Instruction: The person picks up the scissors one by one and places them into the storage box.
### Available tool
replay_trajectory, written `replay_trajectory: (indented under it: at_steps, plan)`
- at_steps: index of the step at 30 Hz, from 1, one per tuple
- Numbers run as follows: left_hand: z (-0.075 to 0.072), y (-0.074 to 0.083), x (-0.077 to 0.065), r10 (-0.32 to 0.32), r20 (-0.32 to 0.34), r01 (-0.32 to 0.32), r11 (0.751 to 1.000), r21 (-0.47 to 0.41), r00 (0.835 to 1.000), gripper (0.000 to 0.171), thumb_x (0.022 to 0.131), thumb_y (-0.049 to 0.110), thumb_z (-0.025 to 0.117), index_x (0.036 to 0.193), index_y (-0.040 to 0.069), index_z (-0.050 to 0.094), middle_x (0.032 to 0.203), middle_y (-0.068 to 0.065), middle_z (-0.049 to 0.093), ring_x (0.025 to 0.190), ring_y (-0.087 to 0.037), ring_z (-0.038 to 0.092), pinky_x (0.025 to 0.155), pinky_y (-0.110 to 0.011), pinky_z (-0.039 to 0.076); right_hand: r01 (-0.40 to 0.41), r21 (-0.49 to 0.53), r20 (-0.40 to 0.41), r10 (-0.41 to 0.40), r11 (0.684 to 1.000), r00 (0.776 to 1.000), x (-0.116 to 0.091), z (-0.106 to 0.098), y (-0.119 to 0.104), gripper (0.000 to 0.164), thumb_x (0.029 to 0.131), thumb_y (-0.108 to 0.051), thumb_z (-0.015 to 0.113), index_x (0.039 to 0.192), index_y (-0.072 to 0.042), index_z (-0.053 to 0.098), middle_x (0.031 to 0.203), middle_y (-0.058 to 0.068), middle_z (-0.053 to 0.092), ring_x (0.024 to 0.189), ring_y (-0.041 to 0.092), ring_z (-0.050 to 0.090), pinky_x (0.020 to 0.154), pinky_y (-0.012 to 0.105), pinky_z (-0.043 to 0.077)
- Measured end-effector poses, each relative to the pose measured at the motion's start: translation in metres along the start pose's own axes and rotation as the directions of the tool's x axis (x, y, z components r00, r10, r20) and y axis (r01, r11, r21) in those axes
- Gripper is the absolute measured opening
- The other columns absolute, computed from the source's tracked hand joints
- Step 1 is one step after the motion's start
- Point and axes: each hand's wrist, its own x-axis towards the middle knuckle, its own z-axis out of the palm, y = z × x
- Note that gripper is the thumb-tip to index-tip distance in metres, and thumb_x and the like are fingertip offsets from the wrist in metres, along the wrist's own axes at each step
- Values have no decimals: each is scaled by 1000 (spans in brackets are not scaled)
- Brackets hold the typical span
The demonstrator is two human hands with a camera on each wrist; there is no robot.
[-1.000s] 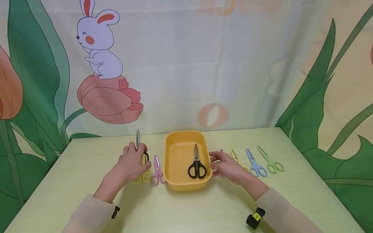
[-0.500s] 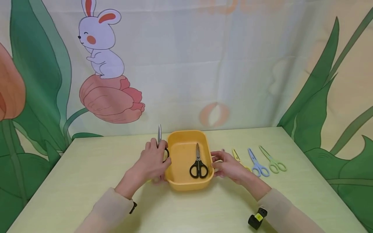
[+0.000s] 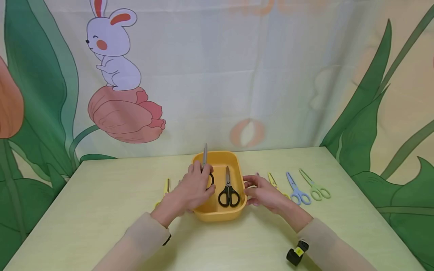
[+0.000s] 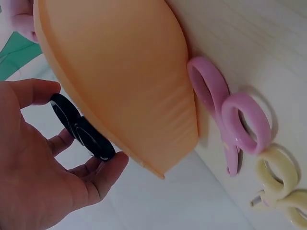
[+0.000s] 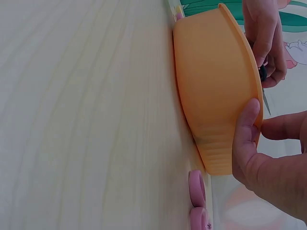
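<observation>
My left hand (image 3: 194,186) holds a pair of black-handled scissors (image 3: 205,154) over the left side of the yellow-orange plastic bin (image 3: 217,217), blades pointing away from me. In the left wrist view, the thumb and fingers pinch the black finger loops (image 4: 96,139) close to the rim. A second pair of black-handled scissors (image 3: 228,194) lies on the bin's floor at the right. At the bin's right side, my right hand (image 3: 264,192) grips the rim, thumb on one face and fingers on the other, as the right wrist view shows.
Left of the bin lie yellow scissors (image 3: 167,186) and pink scissors (image 4: 230,115), the pink mostly behind my left hand in the head view. To the right are yellow (image 3: 272,180), blue (image 3: 297,192) and green scissors (image 3: 317,188), plus pink ones (image 5: 196,189). A printed curtain (image 3: 190,75) hangs behind the table.
My left hand has carried the black-handled scissors rightward, from above the yellow scissors to over the bin. The right hand keeps its grip on the rim.
</observation>
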Motion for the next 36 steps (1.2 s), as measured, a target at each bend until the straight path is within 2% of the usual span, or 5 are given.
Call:
replay_trajectory:
  at_steps: [6, 11, 17, 21, 36]
  plan:
    - [7, 6, 7, -15, 67, 12, 999, 43, 998, 42, 101, 29, 63, 130, 2, 47, 110, -16, 40, 101, -32, 42, 74, -39, 46, -1, 9, 4, 1, 1000, 1000, -1, 1, -2, 55, 98, 2, 54, 150, 10, 37, 127, 28, 46, 88, 31, 66, 67, 30, 57]
    - [16, 9, 13, -44, 151, 25, 992, 122, 988, 42, 103, 29, 59, 131, 0, 46, 122, -24, 42, 111, -38, 43, 82, -45, 49, 4, 9, 8, -4, 1000, 1000, -1, 1, -3, 55, 98, 3, 53, 150, 11, 36, 127, 28, 46, 88, 30, 65, 67, 30, 56]
    - [24, 16, 19, -118, 283, 60, 977, 205, 952, 51, 102, 30, 60, 137, -3, 43, 130, -27, 41, 119, -40, 43, 91, -51, 50, 0, 9, 2, 0, 1000, 1000, -1, 1, -3, 56, 98, 2, 54, 151, 10, 37, 127, 28, 46, 86, 29, 66, 67, 31, 56]
    - [27, 20, 21, -164, 335, 85, 967, 239, 928, 50, 100, 27, 61, 137, -2, 44, 133, -27, 41, 121, -40, 44, 95, -51, 49, 3, 9, 1, -3, 1000, 1000, -1, 2, -3, 55, 99, 2, 54, 151, 10, 36, 126, 28, 46, 86, 28, 66, 67, 30, 57]
    - [36, 25, 25, -255, 414, 130, 943, 306, 874, 51, 96, 26, 64, 139, 1, 49, 136, -27, 44, 119, -37, 46, 94, -49, 49, -7, -8, -4, 7, 1000, 1000, -1, 2, -3, 54, 99, 2, 53, 150, 10, 37, 126, 28, 47, 88, 29, 66, 71, 33, 58]
